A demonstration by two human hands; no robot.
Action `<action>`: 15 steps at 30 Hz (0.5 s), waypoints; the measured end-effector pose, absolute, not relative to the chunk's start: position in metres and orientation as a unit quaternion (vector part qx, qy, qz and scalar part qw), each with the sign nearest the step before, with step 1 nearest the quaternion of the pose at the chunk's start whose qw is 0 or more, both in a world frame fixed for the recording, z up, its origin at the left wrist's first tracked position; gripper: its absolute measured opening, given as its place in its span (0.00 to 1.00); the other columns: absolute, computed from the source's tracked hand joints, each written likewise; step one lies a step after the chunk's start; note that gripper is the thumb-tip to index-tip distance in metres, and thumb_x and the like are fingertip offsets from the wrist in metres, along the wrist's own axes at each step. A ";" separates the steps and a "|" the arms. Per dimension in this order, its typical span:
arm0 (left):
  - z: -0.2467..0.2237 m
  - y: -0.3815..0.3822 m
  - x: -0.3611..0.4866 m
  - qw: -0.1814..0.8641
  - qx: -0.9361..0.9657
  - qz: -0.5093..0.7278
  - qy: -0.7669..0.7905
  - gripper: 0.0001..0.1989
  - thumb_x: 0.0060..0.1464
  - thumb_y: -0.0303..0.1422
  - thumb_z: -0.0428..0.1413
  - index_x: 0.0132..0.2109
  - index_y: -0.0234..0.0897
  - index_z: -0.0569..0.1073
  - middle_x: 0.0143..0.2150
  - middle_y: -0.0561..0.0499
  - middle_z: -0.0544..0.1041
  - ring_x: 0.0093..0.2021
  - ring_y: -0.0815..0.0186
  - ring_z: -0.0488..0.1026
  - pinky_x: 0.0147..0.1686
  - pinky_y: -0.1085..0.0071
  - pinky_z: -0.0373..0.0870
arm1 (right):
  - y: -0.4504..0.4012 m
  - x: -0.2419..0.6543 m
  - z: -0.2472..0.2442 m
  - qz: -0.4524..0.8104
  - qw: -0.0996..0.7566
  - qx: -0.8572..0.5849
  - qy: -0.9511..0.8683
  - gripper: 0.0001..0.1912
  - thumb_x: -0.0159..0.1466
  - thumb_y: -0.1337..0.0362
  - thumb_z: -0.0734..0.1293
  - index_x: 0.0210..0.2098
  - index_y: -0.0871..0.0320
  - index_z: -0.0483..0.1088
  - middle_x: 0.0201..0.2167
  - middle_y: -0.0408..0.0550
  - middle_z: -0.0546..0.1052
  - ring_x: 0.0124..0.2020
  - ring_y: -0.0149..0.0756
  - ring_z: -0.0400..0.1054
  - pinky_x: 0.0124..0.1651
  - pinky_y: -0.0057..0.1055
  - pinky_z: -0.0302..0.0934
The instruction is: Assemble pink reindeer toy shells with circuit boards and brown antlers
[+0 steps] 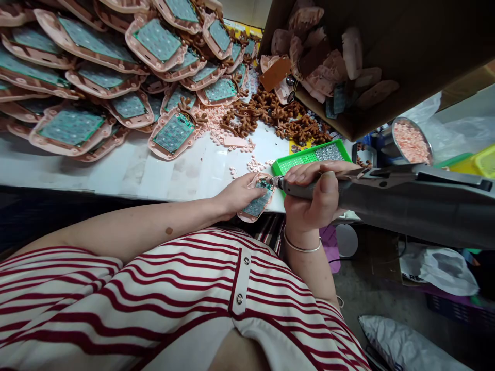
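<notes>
head view, landmark: the green tray point(294, 164). the pink shell point(247, 218) with its circuit board point(256, 206) is left of the tray and nearer the person, at the front edge of the bench point(116, 178). the left grip point(245, 193) grasps the shell, thumb over the board, apparently to steady it against the tool. the right grip point(315, 190) is wrapped around a power driver point(386, 206), held near level before the tray, presumably to align with the shell's upper end; tip contact cannot be confirmed. small metal parts point(329, 153), likely screws, lie in the tray, presumably for short reach. board-fitted shells point(158, 41) overlap left of the tray, probably saving room.
</notes>
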State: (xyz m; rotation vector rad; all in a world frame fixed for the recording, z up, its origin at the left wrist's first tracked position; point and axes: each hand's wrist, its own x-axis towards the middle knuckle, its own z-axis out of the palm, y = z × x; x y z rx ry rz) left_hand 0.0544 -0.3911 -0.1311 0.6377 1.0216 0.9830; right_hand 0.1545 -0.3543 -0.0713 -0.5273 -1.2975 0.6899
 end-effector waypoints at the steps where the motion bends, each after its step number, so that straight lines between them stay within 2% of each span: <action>1: -0.132 -0.391 0.055 0.711 0.288 0.443 0.464 0.16 0.50 0.26 0.58 0.48 0.35 0.70 0.39 0.51 0.76 0.34 0.68 0.72 0.37 0.70 0.69 | -0.354 0.154 -0.071 0.309 0.717 -0.229 -0.581 0.10 0.63 0.52 0.67 0.36 0.48 0.64 0.19 0.33 0.63 0.17 0.28 0.62 0.23 0.31 0.60; 4: -0.133 -0.391 0.055 0.703 0.290 0.443 0.475 0.16 0.50 0.27 0.58 0.48 0.35 0.71 0.40 0.51 0.77 0.35 0.67 0.73 0.38 0.70 0.70 | -0.354 0.153 -0.072 0.308 0.720 -0.215 -0.583 0.10 0.62 0.53 0.68 0.34 0.48 0.63 0.18 0.33 0.62 0.16 0.28 0.60 0.21 0.31 0.59; 8: -0.133 -0.391 0.056 0.693 0.297 0.447 0.482 0.16 0.50 0.27 0.58 0.48 0.35 0.71 0.40 0.50 0.77 0.35 0.67 0.73 0.37 0.70 0.69 | -0.357 0.154 -0.074 0.301 0.705 -0.270 -0.583 0.10 0.63 0.50 0.65 0.33 0.47 0.63 0.18 0.34 0.62 0.17 0.29 0.61 0.24 0.32 0.61; 15: -0.131 -0.392 0.057 0.699 0.285 0.460 0.468 0.13 0.49 0.26 0.59 0.44 0.35 0.71 0.36 0.53 0.75 0.32 0.69 0.71 0.35 0.72 0.68 | -0.361 0.151 -0.071 0.319 0.697 -0.342 -0.543 0.11 0.63 0.48 0.63 0.39 0.46 0.66 0.19 0.35 0.61 0.19 0.30 0.62 0.26 0.34 0.62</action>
